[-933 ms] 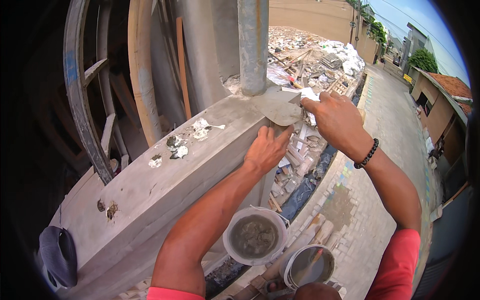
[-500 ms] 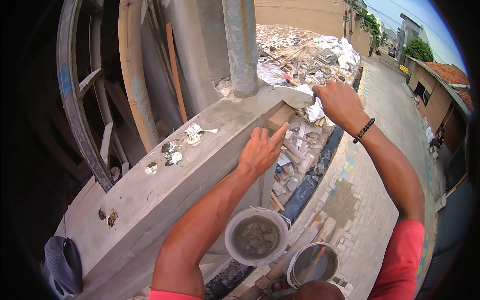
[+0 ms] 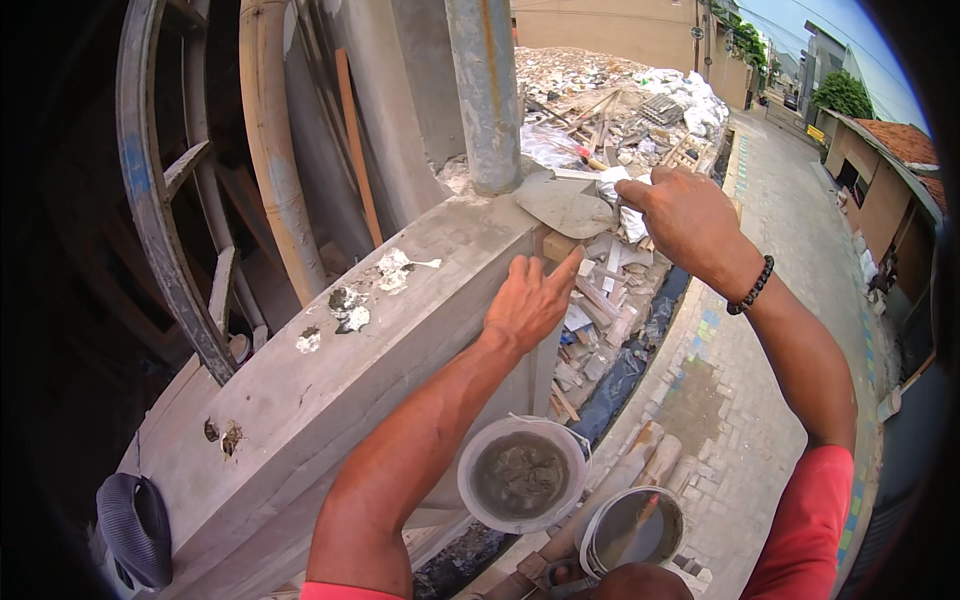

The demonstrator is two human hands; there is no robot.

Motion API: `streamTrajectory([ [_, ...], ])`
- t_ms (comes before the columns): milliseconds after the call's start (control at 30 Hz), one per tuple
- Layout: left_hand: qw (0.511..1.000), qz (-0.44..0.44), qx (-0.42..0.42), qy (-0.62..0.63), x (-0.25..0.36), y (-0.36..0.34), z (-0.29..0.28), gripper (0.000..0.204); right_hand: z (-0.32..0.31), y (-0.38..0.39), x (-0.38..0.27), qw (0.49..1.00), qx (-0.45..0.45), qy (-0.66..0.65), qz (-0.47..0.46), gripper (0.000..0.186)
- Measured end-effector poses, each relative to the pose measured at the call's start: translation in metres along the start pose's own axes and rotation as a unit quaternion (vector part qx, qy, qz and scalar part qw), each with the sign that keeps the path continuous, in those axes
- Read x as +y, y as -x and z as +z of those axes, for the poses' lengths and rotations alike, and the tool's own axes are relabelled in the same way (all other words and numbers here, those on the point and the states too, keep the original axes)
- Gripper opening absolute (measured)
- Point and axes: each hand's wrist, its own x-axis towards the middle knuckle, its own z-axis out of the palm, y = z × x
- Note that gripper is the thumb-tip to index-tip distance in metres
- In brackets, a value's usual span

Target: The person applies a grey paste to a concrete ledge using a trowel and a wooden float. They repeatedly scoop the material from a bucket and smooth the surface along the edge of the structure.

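A rounded metal trowel overlapped the gritty grey ledge at its far end. The right hand gripped it, knuckles curled; the left hand, half-open, neared a squared wooden block, hold unclear.

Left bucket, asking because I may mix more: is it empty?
Not empty: grey mix shows inside the left bucket. How deep it is, I cannot tell.

Two hands, one trowel, two buckets, one ladder, one upright pipe
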Motion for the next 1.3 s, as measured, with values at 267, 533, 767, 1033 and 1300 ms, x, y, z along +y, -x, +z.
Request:
streamTrajectory([
  [267,1.000,0.002,0.016,-0.010,0.002,-0.001,0.000,0.038,0.016,-0.011,0.004,1.000,0.012,0.018,-0.013,0.018],
  [533,0.999,-0.008,0.006,-0.033,0.000,-0.001,0.004,0.048,0.036,-0.023,0.031,0.999,-0.016,0.029,0.008,0.021],
  [767,0.999,-0.003,0.017,-0.042,-0.001,-0.002,0.007,0.050,0.048,0.002,0.091,0.991,0.008,0.085,0.098,0.014],
  [1033,0.998,0.001,0.031,-0.047,-0.001,-0.006,0.003,0.050,0.033,0.086,0.099,0.973,-0.016,-0.104,0.204,0.036],
  [1300,0.999,-0.007,0.027,-0.044,0.000,-0.004,0.006,0.054,0.040,0.151,0.058,0.795,-0.425,-0.368,0.228,0.026],
])
